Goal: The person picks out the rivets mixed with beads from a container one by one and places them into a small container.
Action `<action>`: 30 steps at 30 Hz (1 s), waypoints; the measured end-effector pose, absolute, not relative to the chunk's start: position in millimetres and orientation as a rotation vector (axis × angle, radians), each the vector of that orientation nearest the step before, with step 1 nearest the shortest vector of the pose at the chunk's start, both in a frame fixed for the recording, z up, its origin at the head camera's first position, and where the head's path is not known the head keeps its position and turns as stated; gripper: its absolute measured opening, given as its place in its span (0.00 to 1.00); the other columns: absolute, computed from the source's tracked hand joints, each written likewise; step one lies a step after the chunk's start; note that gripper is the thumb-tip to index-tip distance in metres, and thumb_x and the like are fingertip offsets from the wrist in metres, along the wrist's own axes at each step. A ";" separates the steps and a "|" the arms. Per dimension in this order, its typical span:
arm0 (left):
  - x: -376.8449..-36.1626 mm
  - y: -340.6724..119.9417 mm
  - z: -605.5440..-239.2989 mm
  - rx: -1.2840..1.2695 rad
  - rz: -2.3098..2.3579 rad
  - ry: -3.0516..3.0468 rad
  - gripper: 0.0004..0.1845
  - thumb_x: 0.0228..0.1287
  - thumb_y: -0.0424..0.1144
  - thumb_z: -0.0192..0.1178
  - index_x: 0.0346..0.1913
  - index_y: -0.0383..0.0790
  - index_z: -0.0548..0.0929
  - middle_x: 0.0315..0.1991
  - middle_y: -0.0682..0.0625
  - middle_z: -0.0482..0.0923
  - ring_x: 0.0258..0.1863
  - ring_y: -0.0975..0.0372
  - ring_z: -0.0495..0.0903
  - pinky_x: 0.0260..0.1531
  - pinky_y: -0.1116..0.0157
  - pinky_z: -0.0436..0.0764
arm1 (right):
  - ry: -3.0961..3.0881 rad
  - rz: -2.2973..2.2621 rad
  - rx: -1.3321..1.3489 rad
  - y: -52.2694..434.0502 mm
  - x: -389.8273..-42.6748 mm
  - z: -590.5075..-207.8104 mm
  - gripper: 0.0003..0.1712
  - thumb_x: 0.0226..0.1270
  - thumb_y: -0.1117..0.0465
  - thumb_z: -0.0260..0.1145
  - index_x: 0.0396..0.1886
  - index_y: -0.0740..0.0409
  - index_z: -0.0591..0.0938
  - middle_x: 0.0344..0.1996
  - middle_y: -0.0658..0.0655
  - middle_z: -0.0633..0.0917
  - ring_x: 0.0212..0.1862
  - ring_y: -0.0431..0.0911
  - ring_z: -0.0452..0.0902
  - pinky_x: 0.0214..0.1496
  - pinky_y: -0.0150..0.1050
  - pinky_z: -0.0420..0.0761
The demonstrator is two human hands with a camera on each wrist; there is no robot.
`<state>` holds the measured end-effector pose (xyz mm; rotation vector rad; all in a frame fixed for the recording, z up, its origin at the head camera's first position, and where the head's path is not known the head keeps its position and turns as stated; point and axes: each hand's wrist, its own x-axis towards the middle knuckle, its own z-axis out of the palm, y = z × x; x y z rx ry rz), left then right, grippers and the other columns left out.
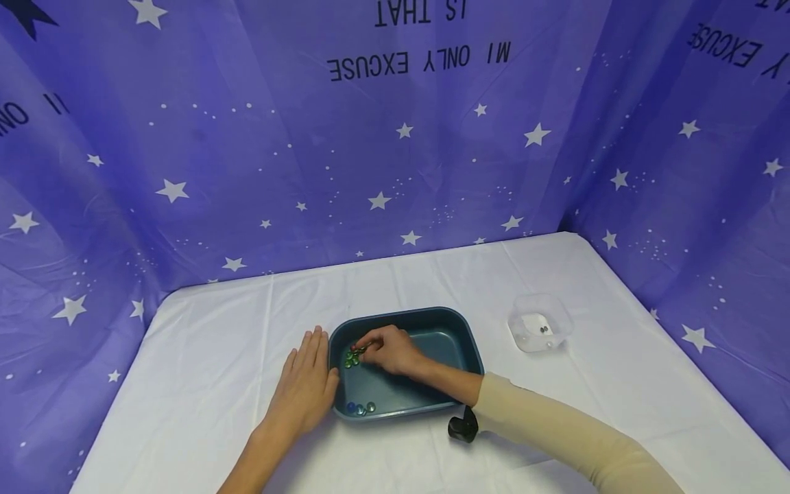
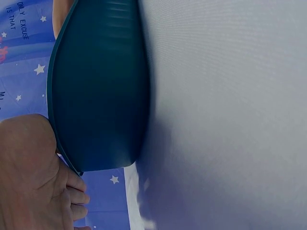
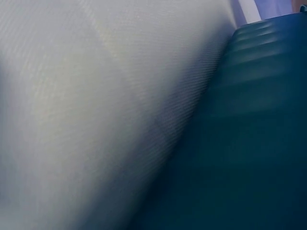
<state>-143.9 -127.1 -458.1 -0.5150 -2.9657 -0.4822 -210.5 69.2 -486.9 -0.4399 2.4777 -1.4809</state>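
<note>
A dark teal tray (image 1: 459,328) sits on the white table. Inside it my right hand (image 1: 390,348) reaches to the left end, its fingertips curled over a small cluster of green and red glass beads (image 1: 352,357); whether a bead is pinched is hidden. A few blue-green beads (image 1: 361,407) lie in the tray's near left corner. My left hand (image 1: 305,384) lies flat on the cloth with straight fingers, its edge against the tray's left wall. In the left wrist view the hand (image 2: 33,177) touches the tray's outer wall (image 2: 100,91). The right wrist view shows only the tray wall (image 3: 249,143) and cloth.
A small clear plastic cup (image 1: 540,322) with a couple of dark beads in it stands to the right of the tray. The black wrist camera (image 1: 463,425) hangs under my right forearm. Purple star-printed curtains close in the table at the back and both sides.
</note>
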 end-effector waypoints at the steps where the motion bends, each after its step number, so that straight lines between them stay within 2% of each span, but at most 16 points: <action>1: -143.8 -127.1 -458.3 -0.516 -0.483 -2.965 0.34 0.73 0.40 0.52 0.73 0.21 0.58 0.75 0.30 0.54 0.75 0.41 0.52 0.69 0.40 0.55 | 2.489 -1.472 -0.449 69.2 -210.3 -486.9 0.11 0.58 0.67 0.74 0.42 0.58 0.90 0.21 0.44 0.84 0.22 0.35 0.74 0.24 0.29 0.70; 12: -144.6 -127.6 -459.6 -0.518 -0.473 -2.960 0.34 0.74 0.40 0.52 0.73 0.21 0.58 0.75 0.31 0.53 0.75 0.41 0.52 0.69 0.40 0.55 | 2.573 -1.394 -0.437 68.0 -209.9 -488.4 0.10 0.57 0.65 0.75 0.40 0.57 0.91 0.20 0.44 0.84 0.21 0.34 0.73 0.24 0.29 0.70; 30: -145.4 -126.5 -459.9 -0.500 -0.485 -2.984 0.35 0.74 0.40 0.52 0.74 0.21 0.57 0.75 0.31 0.53 0.75 0.41 0.51 0.69 0.40 0.54 | 2.748 -1.296 -0.663 66.5 -207.4 -493.2 0.08 0.54 0.65 0.75 0.36 0.58 0.91 0.15 0.41 0.79 0.18 0.30 0.70 0.21 0.27 0.69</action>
